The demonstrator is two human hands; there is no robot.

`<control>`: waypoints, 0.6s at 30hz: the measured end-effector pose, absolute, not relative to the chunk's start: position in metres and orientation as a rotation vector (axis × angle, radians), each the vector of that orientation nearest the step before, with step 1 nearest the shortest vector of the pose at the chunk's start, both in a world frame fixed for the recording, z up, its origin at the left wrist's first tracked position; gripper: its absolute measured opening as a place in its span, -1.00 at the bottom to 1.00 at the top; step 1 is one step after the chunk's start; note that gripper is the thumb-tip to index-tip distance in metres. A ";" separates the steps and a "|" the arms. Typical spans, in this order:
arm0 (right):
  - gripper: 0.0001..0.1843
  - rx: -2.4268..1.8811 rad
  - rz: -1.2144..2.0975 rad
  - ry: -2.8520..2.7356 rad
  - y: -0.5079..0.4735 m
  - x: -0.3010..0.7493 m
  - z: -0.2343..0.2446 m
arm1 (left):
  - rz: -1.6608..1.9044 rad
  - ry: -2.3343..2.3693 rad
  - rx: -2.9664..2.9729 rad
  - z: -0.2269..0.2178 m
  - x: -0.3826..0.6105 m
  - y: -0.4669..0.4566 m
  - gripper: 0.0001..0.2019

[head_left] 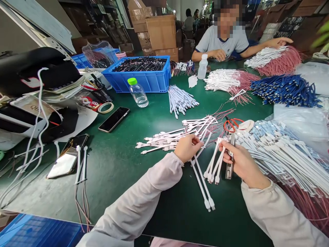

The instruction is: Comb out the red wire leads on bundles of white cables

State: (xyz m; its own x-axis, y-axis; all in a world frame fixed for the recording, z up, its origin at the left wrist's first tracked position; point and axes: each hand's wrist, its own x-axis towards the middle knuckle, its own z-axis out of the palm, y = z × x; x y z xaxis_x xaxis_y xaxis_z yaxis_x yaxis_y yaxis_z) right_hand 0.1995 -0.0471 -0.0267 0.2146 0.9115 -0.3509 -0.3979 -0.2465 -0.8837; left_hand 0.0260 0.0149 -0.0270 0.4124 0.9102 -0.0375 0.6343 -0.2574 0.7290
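Note:
My left hand (189,148) is closed, its fingertips on white USB cables (202,181) in the middle of the table. Two of these stretch from beneath that hand toward the front edge. In my right hand (240,163) is a narrow metal tool (229,169), held upright; its exact kind I cannot make out. A small bunch of white cables (213,166) fans out beside the right fingertips, connectors toward me. Behind the left hand lies a loose pile of white cables (164,140) with thin pinkish wires. Red-handled scissors (232,124) rest just beyond my right hand.
A large cable heap (282,147) fills the right side, with blue cables (285,91) behind. A blue bin (138,80), a green-capped bottle (138,92) and a phone (114,119) stand or lie on the left. Opposite sits a co-worker (226,44) near more cable bundles.

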 end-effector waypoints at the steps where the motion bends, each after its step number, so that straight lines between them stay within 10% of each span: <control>1: -0.73 -1.252 1.342 -0.559 -0.047 0.198 -0.026 | 0.572 1.287 2.007 -0.025 0.027 0.010 -0.86; 18: -0.79 -1.164 1.245 -0.730 -0.057 0.191 -0.007 | -0.327 1.656 2.297 0.000 0.005 -0.028 -0.56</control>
